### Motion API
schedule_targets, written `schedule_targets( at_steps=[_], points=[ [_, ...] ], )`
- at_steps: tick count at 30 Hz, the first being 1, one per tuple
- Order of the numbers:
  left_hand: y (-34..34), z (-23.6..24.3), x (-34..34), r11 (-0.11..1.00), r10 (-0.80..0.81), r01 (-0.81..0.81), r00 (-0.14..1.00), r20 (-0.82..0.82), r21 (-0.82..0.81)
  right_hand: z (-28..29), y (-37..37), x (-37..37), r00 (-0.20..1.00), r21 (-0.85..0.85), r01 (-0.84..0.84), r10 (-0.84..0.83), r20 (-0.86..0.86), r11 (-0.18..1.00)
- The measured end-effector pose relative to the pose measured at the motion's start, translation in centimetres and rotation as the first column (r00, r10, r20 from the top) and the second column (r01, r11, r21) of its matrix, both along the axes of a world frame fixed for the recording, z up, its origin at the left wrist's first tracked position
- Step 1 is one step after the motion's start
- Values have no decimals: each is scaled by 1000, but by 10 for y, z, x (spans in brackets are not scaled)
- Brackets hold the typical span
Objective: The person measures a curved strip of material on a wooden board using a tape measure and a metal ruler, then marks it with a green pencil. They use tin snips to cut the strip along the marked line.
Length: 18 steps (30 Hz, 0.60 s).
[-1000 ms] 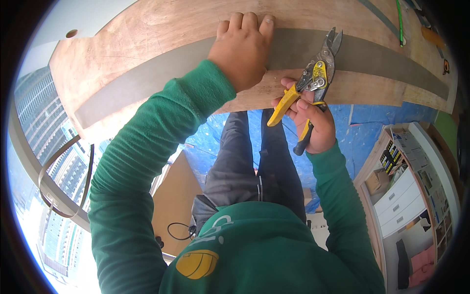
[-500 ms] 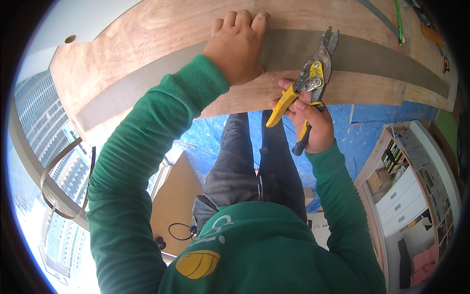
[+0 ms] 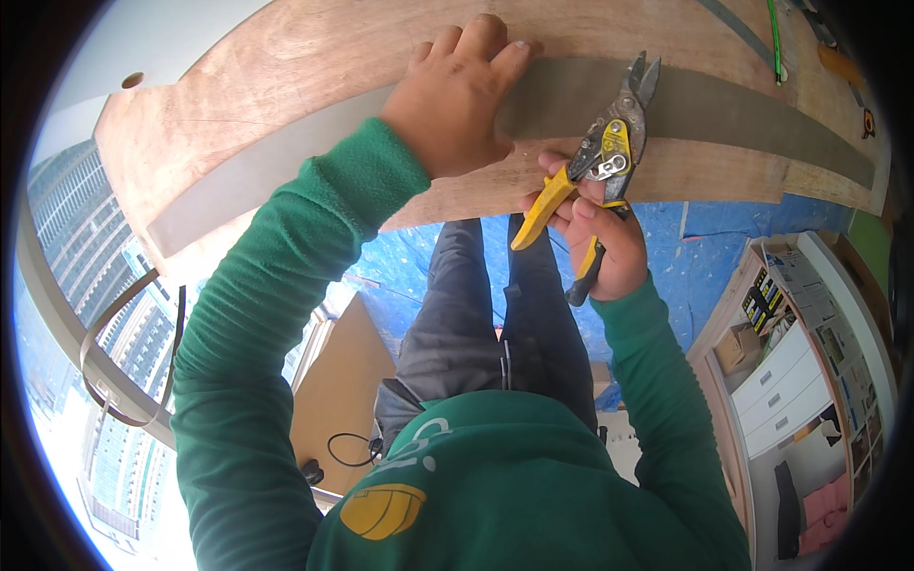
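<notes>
My right hand [image 3: 609, 238] is closed around aviation snips [image 3: 614, 143] with yellow-and-black handles. Their handles are spread and their blades part slightly at the tip, pointing away from me over a long grey flat strip [image 3: 705, 105]. The strip looks like sheet metal and lies across a wooden board [image 3: 286, 81], its left part paler. My left hand [image 3: 452, 105] rests on the strip to the left of the snips. Its fingers reach past the far edge and its thumb lies near the close edge; no tool is in it.
A green rod [image 3: 775, 43] and a narrow grey strip [image 3: 738, 29] lie at the far right of the board. Blue sheeting [image 3: 681, 257] covers the floor below. Open shelving [image 3: 781, 381] stands at right, a tan panel [image 3: 343, 381] at lower left, beside a window [image 3: 86, 238].
My left hand has shifted slightly left along the strip, and its fingers have changed their bend. The snips' yellow handle has swung slightly outward; my right hand has barely moved.
</notes>
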<state>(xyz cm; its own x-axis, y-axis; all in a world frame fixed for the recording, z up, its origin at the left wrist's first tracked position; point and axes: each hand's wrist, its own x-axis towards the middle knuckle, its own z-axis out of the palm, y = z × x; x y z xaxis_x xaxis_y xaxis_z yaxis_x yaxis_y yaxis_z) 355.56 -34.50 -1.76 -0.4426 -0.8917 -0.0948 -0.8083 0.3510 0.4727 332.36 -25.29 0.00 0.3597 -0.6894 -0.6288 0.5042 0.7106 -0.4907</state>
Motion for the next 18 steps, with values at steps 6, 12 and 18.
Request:
schedule_targets(
  at_steps=[6,12,18],
  points=[
    [0,-2,6,995,-98,100,991,91,-23,0,-4,0,997,-8,27,-27,69,1000],
    [-1,7,2,986,-116,103,989,91,131,1,-3,-1,999,-37,-22,23,24,999],
    [4,4,14,995,-94,92,993,-68,-27,6,-6,3,999,-90,-43,46,25,995]
  ],
)
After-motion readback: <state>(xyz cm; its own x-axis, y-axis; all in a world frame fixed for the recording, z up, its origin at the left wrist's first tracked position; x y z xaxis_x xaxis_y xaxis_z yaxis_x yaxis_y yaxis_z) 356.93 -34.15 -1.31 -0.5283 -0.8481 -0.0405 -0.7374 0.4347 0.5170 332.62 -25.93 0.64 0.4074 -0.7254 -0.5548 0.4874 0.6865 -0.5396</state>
